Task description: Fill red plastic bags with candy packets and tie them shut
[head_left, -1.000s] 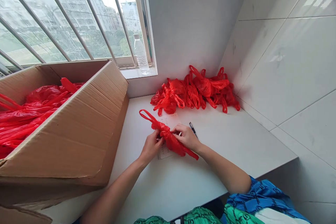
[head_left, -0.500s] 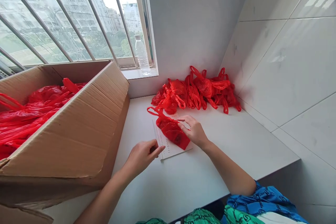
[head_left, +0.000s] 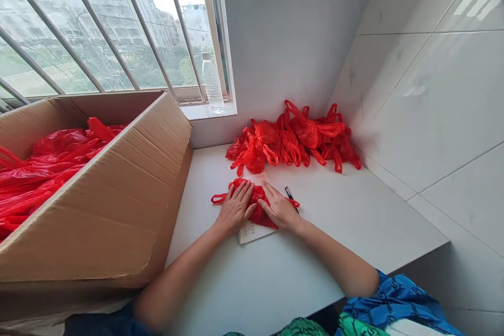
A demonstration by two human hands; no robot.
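A red plastic bag lies on an open notebook on the white table, one handle loop sticking out on each side. My left hand rests flat on the bag's left part with its fingers stretched out. On the right part lies my right hand, fingers straight and palm down. Both hands touch the bag without gripping it, and they hide much of it. A dark pen shows just beyond my right hand, partly covered by it and the bag's right handle.
Along the wall at the back of the table lies a heap of knotted red bags. At left stands a large cardboard box holding more red bags. A clear water bottle stands on the windowsill by the barred window.
My left hand has moved up and right onto the bag, and its fingers have straightened. My right hand has flattened onto the bag. The bag's handles now spread sideways, and the pen has come into view.
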